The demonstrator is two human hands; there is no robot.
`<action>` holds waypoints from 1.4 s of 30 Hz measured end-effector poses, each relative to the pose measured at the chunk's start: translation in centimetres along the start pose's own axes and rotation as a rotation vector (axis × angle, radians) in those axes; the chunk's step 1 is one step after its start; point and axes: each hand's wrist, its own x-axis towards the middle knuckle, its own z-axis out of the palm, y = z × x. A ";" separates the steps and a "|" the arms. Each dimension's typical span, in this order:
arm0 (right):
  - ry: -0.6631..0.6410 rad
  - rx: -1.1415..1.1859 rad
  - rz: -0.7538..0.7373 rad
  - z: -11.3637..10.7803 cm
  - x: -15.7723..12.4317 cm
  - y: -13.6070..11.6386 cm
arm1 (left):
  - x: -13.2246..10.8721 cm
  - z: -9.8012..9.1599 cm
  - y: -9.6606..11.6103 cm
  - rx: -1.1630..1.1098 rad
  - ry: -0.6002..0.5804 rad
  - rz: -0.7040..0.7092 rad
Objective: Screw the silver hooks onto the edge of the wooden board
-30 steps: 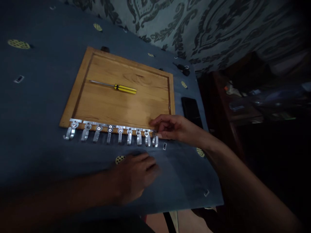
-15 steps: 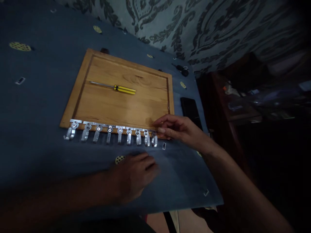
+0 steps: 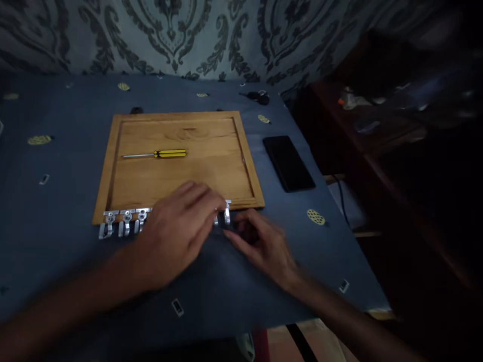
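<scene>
A wooden board (image 3: 211,171) lies on the blue tablecloth (image 3: 56,261). A row of metal hooks (image 3: 123,223) is screwed along its near edge. My left hand (image 3: 177,229) lies over the middle of that row, fingers stretched out and hiding several hooks. My right hand (image 3: 260,244) rests on the cloth just in front of the last hook at the right (image 3: 227,215); its fingers are curled and smeared, and I cannot see anything in them. A yellow-and-black screwdriver (image 3: 158,154) lies on the board.
A black phone (image 3: 289,162) lies right of the board. A dark key bunch (image 3: 257,95) sits near the wall. Beyond the table's right edge stands a dark wooden shelf (image 3: 377,136) with small items. Patterned wallpaper is behind.
The view has swung so the board looks squarer. My left hand moved up from the cloth onto the hooks. My right hand dropped from the board's corner to the cloth in front.
</scene>
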 end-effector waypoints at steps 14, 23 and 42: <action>-0.033 -0.066 -0.065 1.0 0.2 1.2 | 9.5 0.7 -4.5 -0.391 -0.793 0.070; -0.031 -0.008 -0.100 0.9 0.6 1.0 | 10.6 0.7 -5.0 -0.416 -0.928 0.063; 0.014 -0.008 -0.134 0.8 0.8 0.9 | 9.9 1.2 -5.7 -0.348 -0.824 0.105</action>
